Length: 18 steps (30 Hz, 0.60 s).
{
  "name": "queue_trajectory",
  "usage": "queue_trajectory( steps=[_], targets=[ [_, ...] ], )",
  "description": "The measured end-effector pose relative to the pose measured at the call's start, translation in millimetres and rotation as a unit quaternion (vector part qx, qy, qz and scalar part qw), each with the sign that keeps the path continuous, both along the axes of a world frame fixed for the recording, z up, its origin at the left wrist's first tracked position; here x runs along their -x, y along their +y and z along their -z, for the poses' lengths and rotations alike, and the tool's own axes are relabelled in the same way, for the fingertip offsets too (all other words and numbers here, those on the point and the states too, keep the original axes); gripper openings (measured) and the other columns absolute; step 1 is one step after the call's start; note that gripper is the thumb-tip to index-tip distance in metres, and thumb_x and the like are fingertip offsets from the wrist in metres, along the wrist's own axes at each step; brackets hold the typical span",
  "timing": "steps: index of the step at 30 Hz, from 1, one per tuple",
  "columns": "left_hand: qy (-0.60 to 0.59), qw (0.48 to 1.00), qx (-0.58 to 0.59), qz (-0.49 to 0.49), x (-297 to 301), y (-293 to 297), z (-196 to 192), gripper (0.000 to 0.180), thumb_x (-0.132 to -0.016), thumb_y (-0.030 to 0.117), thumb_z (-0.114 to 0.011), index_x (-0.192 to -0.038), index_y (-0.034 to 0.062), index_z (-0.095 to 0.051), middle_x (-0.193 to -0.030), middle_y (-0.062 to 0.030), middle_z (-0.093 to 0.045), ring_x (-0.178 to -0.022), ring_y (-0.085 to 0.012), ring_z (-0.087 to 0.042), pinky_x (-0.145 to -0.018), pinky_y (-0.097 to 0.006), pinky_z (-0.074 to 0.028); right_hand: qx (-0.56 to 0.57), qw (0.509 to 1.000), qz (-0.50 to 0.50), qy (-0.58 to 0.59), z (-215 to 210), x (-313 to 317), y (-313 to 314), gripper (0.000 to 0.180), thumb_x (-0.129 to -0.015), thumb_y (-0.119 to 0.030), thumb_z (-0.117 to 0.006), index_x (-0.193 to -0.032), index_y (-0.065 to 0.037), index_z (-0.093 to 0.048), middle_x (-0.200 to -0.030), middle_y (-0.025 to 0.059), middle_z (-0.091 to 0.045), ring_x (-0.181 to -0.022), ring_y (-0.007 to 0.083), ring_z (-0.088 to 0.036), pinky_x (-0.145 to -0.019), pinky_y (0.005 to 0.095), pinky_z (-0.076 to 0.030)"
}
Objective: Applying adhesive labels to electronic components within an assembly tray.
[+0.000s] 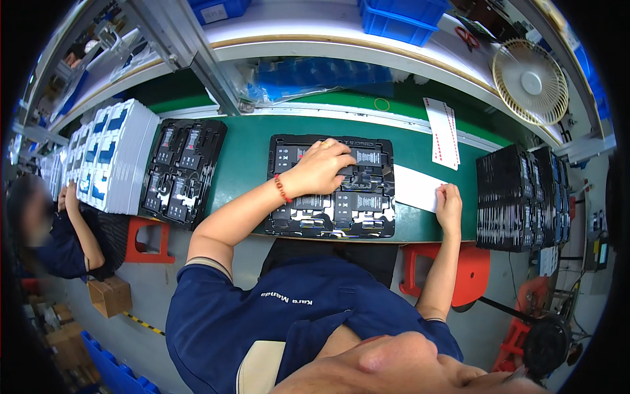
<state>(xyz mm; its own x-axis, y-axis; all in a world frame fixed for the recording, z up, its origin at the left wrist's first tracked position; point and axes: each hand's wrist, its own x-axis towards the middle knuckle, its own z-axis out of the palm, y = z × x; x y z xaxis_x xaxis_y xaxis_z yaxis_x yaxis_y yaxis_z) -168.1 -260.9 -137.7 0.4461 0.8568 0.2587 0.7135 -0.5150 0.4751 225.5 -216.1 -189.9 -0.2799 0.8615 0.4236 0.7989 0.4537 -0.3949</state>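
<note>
One black moulded tray in front of the person, mid-tabletop, flat, long axis running left to right, roughly along the near edge. Flat black battery packs in its pockets, long sides set the same way as the tray's. Left hand over the upper middle of the tray, fingers bent and pointing right, tips down among the upper packs; cannot tell if it grips one. Red beaded bracelet at that wrist. Right hand pinches the right end of a plain white card, which lies just beside the tray, long axis slanting from upper left to lower right. Beyond it, red-marked white strips, pointing away from the person. Stacked black trays at far right.
</note>
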Motion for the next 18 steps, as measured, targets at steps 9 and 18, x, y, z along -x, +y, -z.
queue_trajectory(
  steps=[9,18],
  targets=[
    [0.035,0.996,-0.074,-0.016,-3,11,8,0.029,-0.072,0.023,-0.074,-0.096,0.0078,-0.071,-0.097,-0.0077,-0.071,-0.093,-0.027,-0.067,-0.084,-0.04,-0.052,0.236,0.921,-0.038,0.307,-67,30,13,0.008,-0.098,-0.006,-0.056,-0.094,-0.001,-0.06,-0.092,0.0069,-0.066,-0.089,0.0141,-0.064,-0.073,0.0277,-0.052],
    [-0.126,0.979,-0.155,-0.048,-12,28,21,0.009,-0.083,0.012,-0.07,-0.089,0.0057,-0.071,-0.09,-0.0074,-0.072,-0.083,-0.0243,-0.068,-0.075,-0.037,-0.052,0.336,0.85,-0.219,0.34,-74,151,61,0.013,-0.093,0.002,-0.06,-0.105,0.0,-0.059,-0.089,0.0031,-0.063,-0.082,0.0092,-0.06,-0.073,0.0221,-0.049]
  ],
)
